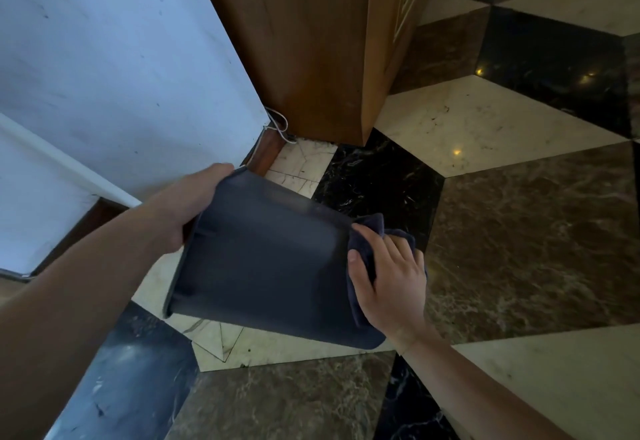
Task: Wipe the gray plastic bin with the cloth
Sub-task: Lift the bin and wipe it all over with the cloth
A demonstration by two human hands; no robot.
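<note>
The bin (270, 259) is held in the air above the floor (519, 249), tipped on its side so that its open rim faces the person's left and its closed bottom faces the right. It is dark gray, with smooth walls and a thin lip around the opening.

The left hand (183, 211) grips the bin at its rim. The fingers of this hand are curled over the lip at the upper left edge of the bin and closed on it; their tips go inside the opening and cannot be seen.

The right hand (391, 287) is at the opposite end, pressed against the bottom of the bin with the cloth (377, 232) between palm and plastic. The thumb (360, 273) lies on the cloth at the bin's bottom edge, and the other fingers are bent around the bunched cloth, holding it. The cloth is dark blue-gray; a fold sticks up above the hand, and more of it hangs below the hand along the bin's lower right corner.

Behind the bin, on its far side, stands a wooden cabinet (311, 52), with a white wall (114, 59) to the left of the cabinet. A thin white cable (280, 128) lies at the foot of the cabinet, just beyond the bin's rim.
</note>
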